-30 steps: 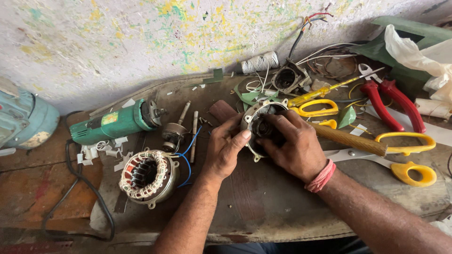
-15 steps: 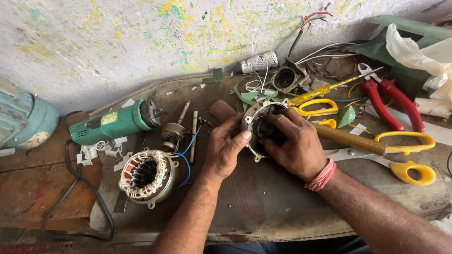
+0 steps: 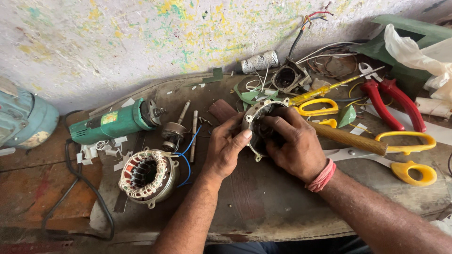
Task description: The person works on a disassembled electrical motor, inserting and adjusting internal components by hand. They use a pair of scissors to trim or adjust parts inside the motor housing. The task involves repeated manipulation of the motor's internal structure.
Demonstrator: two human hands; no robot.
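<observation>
Both hands hold a round metal motor housing (image 3: 256,113) tilted on the worn workbench (image 3: 254,202). My left hand (image 3: 226,148) grips its left rim, thumb on the edge. My right hand (image 3: 294,143), with a red thread band at the wrist, covers the right side, fingers reaching into the opening. What lies inside the housing is hidden by the fingers.
A wound stator (image 3: 147,175) with blue wires lies at the left, a green angle grinder (image 3: 113,123) and an armature (image 3: 173,132) behind it. Yellow-handled scissors (image 3: 405,155), a wooden handle (image 3: 351,139), red pliers (image 3: 388,96), a yellow screwdriver (image 3: 320,91) and a thread spool (image 3: 259,61) crowd the right.
</observation>
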